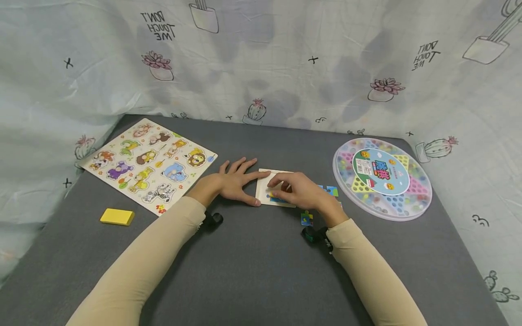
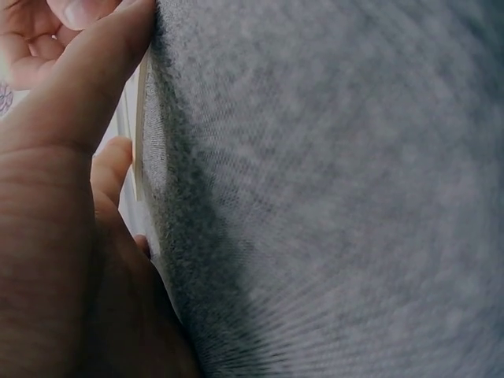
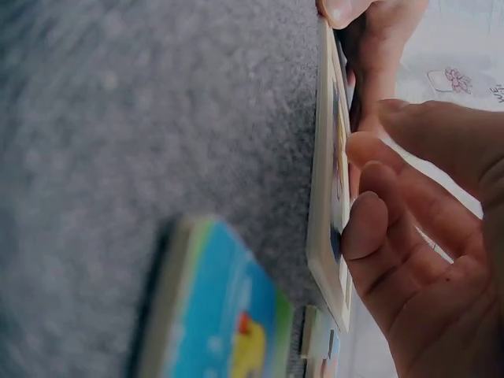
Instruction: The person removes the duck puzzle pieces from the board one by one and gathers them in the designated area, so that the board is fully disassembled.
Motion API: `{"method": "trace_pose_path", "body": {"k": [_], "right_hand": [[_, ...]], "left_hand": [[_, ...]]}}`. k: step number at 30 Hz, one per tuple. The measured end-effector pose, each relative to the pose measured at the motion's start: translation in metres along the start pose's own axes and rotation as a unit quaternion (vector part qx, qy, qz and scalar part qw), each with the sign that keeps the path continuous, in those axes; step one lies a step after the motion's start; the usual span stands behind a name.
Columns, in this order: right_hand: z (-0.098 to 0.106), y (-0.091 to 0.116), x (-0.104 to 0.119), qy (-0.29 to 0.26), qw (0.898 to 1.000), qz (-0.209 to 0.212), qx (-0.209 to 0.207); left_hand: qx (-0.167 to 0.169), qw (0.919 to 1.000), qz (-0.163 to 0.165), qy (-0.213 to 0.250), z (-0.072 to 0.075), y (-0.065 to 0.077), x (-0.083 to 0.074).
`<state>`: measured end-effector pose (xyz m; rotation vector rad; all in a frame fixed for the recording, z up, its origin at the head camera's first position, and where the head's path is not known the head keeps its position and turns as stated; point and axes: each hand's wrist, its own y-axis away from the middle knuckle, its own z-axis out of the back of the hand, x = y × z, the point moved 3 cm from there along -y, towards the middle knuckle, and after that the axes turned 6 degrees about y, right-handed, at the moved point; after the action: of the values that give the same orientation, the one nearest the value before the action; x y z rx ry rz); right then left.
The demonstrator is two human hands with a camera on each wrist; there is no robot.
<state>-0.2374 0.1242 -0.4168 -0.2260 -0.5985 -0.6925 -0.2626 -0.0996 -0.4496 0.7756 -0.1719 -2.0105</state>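
A small pale puzzle tray point(image 1: 263, 186) lies flat on the table, with a blue and yellow piece point(image 1: 279, 199) in its lower part. My left hand point(image 1: 233, 184) is spread on the table, its thumb and index finger at the tray's left corners. Over the tray, my right hand point(image 1: 302, 192) bends its fingers, and the fingertips point(image 3: 364, 224) rest at the tray's surface. No piece shows between thumb and fingers in the right wrist view. Loose jigsaw pieces lie to the right: one blue and green piece point(image 1: 306, 218) below the right hand, others point(image 1: 332, 190) partly behind it.
At the left is a large animal puzzle board point(image 1: 161, 156), with a yellow block point(image 1: 117, 217) in front of it. A round Chinese checkers set point(image 1: 381, 172) under a clear cover sits at the right. A printed cloth point(image 1: 281, 59) hangs behind the grey table point(image 1: 240, 271).
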Motion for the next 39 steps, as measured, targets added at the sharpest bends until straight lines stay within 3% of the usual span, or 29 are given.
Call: {"method": "trace_pose_path", "body": {"k": [39], "right_hand": [[0.001,0.006,0.016,0.021,0.999,0.027,0.020]], "left_hand": [[0.001,1.0000,0.001,-0.006,0.001,0.001,-0.001]]}}
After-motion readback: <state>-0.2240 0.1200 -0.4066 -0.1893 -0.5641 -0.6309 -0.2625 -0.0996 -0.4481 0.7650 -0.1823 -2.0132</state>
